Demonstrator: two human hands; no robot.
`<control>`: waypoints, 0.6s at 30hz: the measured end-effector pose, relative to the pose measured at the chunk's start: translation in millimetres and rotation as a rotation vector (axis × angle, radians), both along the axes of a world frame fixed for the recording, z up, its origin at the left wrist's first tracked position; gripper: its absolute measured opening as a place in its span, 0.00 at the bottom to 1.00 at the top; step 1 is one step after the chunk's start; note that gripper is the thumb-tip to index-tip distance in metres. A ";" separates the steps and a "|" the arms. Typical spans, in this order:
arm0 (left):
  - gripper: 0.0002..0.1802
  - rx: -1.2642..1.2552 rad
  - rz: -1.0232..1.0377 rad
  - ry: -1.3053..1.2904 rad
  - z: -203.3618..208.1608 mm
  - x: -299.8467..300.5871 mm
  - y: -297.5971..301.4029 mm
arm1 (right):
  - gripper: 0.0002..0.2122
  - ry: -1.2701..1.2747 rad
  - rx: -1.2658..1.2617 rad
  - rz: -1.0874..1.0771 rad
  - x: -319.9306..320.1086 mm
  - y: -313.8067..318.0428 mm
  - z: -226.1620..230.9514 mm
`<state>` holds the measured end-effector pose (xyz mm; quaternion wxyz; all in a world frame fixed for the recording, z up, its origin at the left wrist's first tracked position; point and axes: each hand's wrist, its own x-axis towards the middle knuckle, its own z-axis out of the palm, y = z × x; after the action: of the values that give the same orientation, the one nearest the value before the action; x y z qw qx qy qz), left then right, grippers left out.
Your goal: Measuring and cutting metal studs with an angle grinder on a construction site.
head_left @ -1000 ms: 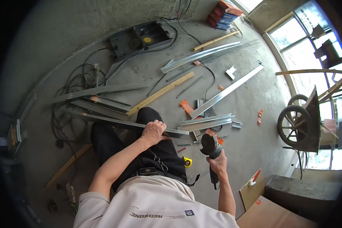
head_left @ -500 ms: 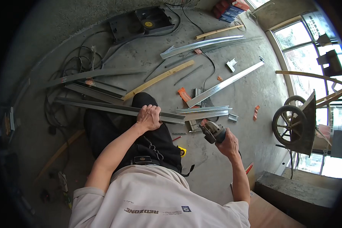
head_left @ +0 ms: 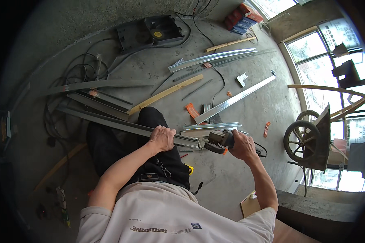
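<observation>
Fingers closed: our left hand [head_left: 163, 139] grips the channel [head_left: 121, 126], right hand [head_left: 242, 145] the grinder [head_left: 222, 138]; we'd want both dead steady.

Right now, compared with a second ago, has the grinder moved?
Yes. Judged against the yellow tape measure on the floor, the grinder in the right hand has moved forward, away from the person's body, and slightly right.

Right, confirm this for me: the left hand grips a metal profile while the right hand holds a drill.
Wrong on the tool: the head view shows the right hand holding a grinder, not a drill. The left hand does grip a metal profile.
</observation>
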<state>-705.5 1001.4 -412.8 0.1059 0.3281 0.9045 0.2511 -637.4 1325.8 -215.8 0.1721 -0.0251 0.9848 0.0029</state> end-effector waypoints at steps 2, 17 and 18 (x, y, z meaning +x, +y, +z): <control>0.11 -0.053 -0.026 -0.051 -0.3 0.3 6.2 | 0.23 0.019 -0.005 -0.036 3.7 1.0 -2.1; 0.19 0.159 -0.015 0.060 -1.8 -3.4 -10.3 | 0.25 -0.003 -0.048 -0.021 4.7 -6.6 -8.2; 0.20 0.162 -0.008 0.065 -2.7 -3.1 -11.3 | 0.25 -0.001 -0.047 -0.002 1.6 -9.8 -9.3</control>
<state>-708.6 990.1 -415.5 0.0504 0.3473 0.8828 0.3123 -635.9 1316.0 -225.1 0.1720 -0.0280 0.9845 -0.0205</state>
